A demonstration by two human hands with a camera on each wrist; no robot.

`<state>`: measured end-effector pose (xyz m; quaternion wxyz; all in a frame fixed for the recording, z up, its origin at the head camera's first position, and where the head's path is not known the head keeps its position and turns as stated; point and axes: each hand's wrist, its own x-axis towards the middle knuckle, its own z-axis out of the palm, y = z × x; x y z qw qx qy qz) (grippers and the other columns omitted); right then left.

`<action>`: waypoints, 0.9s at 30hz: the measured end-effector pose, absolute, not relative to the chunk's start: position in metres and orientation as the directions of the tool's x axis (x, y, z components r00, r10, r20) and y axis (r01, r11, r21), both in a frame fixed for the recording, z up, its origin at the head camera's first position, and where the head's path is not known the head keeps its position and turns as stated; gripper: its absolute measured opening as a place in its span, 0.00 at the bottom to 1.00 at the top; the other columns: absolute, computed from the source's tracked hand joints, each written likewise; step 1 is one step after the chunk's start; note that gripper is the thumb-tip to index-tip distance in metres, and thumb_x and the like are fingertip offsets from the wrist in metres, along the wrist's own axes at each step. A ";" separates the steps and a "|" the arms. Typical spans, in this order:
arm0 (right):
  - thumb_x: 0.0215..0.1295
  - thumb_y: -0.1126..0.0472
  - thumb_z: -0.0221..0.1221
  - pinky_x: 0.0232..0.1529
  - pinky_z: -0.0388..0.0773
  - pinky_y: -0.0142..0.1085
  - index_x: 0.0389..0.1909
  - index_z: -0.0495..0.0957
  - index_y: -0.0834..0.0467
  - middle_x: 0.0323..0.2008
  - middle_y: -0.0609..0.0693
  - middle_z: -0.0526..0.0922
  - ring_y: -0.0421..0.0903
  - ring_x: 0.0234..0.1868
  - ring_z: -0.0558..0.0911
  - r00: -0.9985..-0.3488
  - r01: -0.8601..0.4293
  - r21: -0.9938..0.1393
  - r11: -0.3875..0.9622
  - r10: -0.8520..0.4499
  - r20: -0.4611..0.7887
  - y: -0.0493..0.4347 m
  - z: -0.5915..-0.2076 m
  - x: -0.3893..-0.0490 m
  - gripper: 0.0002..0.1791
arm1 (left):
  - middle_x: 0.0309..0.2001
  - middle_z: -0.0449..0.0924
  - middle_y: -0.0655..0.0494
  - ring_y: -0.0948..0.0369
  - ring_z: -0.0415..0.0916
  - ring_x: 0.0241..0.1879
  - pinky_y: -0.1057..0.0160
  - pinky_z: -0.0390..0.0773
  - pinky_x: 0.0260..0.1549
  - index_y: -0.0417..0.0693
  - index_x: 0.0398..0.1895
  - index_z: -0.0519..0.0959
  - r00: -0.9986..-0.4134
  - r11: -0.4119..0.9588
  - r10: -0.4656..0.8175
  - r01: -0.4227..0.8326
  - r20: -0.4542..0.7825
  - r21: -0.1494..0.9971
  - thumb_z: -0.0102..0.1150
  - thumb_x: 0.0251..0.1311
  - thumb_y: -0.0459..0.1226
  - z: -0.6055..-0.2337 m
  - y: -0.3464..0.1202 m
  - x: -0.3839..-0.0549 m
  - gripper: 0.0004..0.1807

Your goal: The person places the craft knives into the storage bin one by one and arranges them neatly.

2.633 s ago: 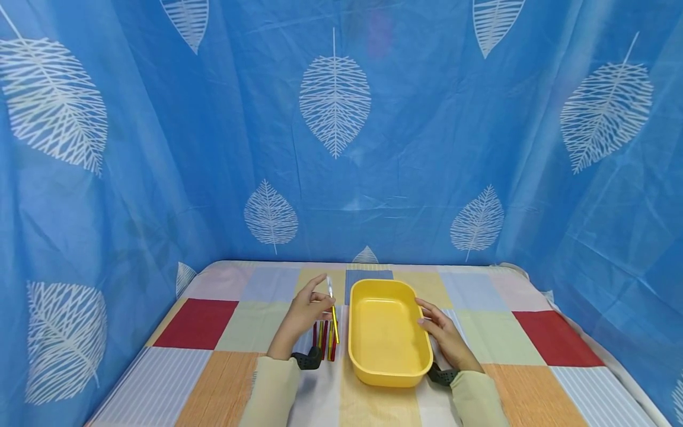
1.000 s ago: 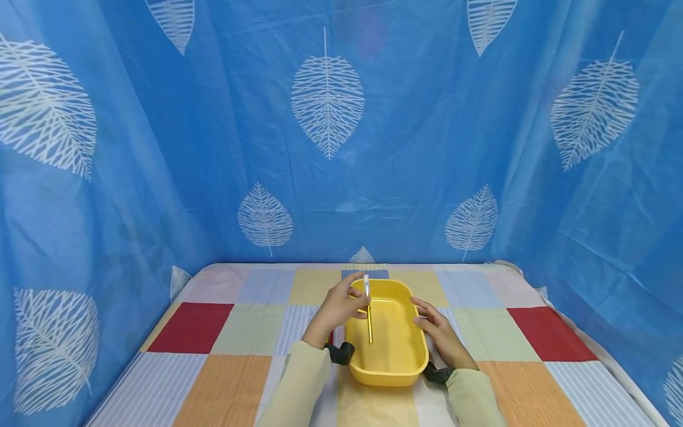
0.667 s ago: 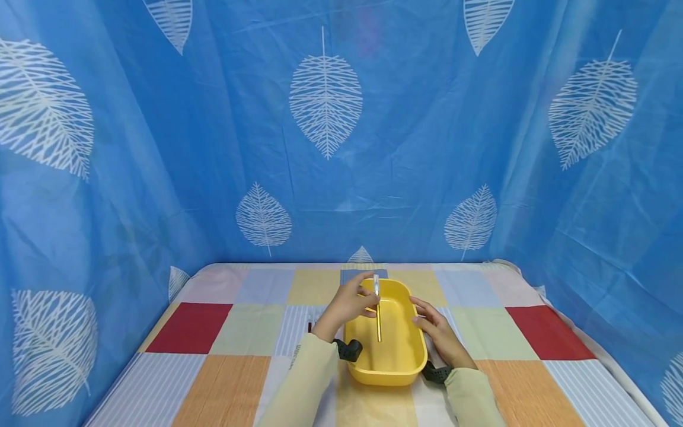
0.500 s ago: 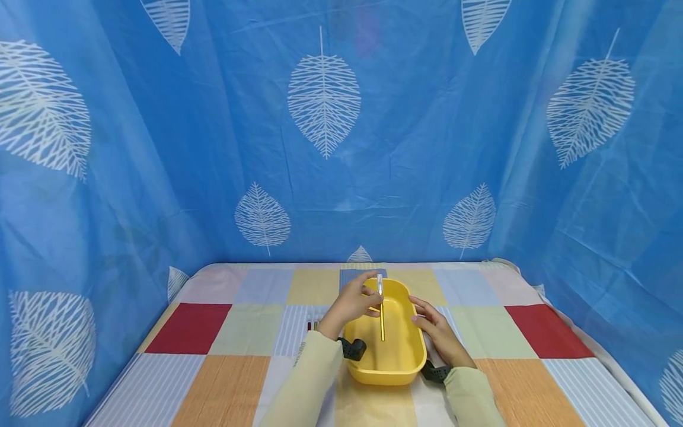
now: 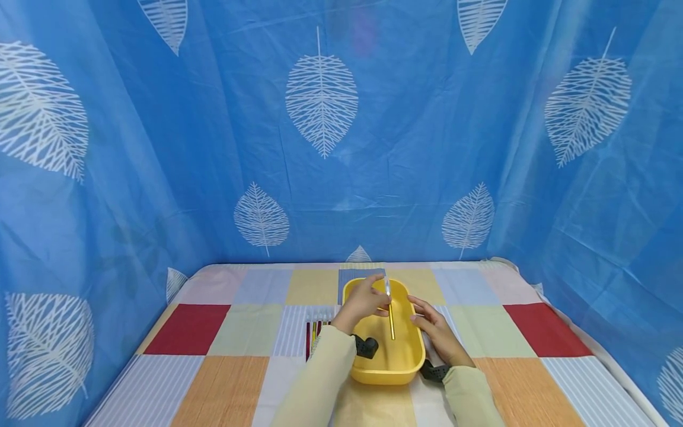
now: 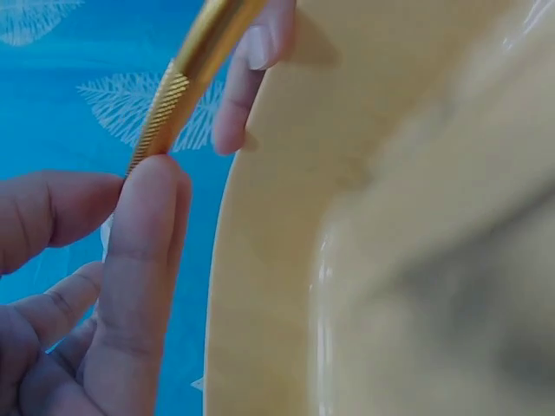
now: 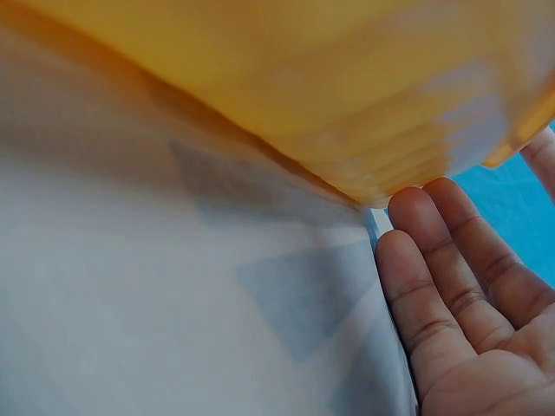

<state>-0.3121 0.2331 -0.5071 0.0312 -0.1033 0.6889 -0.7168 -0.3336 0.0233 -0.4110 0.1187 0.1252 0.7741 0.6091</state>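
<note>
My left hand (image 5: 365, 303) pinches a gold craft knife (image 5: 392, 321) with a clear cap at its top end. It hangs nearly upright over the inside of a yellow plastic basin (image 5: 386, 377). In the left wrist view, thumb and fingertips squeeze the knife's gold handle (image 6: 204, 61) beside its ridged grip band, near the basin's rim. My right hand (image 5: 440, 332) holds the basin's right side. In the right wrist view its fingers (image 7: 416, 269) lie against the outer wall.
Several red and gold craft knives (image 5: 308, 341) with clear caps lie in a row left of the basin, partly hidden by my left sleeve (image 5: 320, 379). A patchwork cloth (image 5: 245, 332) covers the table. Blue leaf-print curtains (image 5: 384, 148) enclose the back and sides.
My left hand has carried the gold knife rightward, from above the row of knives to over the basin. My right hand stays at the basin's right rim.
</note>
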 end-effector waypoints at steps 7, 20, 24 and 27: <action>0.75 0.64 0.52 0.53 0.82 0.43 0.76 0.57 0.60 0.67 0.69 0.63 0.57 0.60 0.75 -0.974 -0.110 -0.993 -0.038 -0.194 0.115 0.234 -0.508 -0.313 0.30 | 0.34 0.83 0.45 0.55 0.83 0.26 0.52 0.86 0.38 0.44 0.74 0.64 -0.941 0.286 0.332 0.032 -0.068 0.958 0.62 0.64 0.28 -0.417 0.034 -0.335 0.35; 0.74 0.61 0.54 0.53 0.81 0.43 0.76 0.59 0.58 0.68 0.68 0.63 0.57 0.59 0.77 -0.979 -0.107 -0.994 -0.019 -0.173 0.108 0.233 -0.507 -0.312 0.31 | 0.31 0.81 0.51 0.51 0.85 0.31 0.56 0.86 0.37 0.45 0.71 0.68 -0.947 0.356 0.295 -0.014 -0.127 0.934 0.64 0.62 0.28 -0.433 0.051 -0.338 0.33; 0.74 0.61 0.54 0.53 0.82 0.41 0.75 0.59 0.59 0.66 0.68 0.64 0.55 0.57 0.78 -0.979 -0.115 -0.993 -0.022 -0.167 0.117 0.232 -0.507 -0.312 0.31 | 0.31 0.81 0.50 0.55 0.84 0.29 0.58 0.86 0.35 0.44 0.71 0.68 -0.951 0.381 0.269 -0.038 -0.150 0.924 0.64 0.63 0.30 -0.437 0.054 -0.339 0.32; 0.74 0.61 0.55 0.52 0.82 0.41 0.75 0.59 0.58 0.65 0.66 0.64 0.52 0.56 0.78 -0.980 -0.103 -0.994 -0.030 -0.168 0.106 0.232 -0.507 -0.312 0.31 | 0.32 0.81 0.50 0.57 0.82 0.26 0.60 0.86 0.33 0.43 0.71 0.68 -0.949 0.392 0.256 -0.074 -0.186 0.917 0.64 0.63 0.30 -0.441 0.055 -0.340 0.32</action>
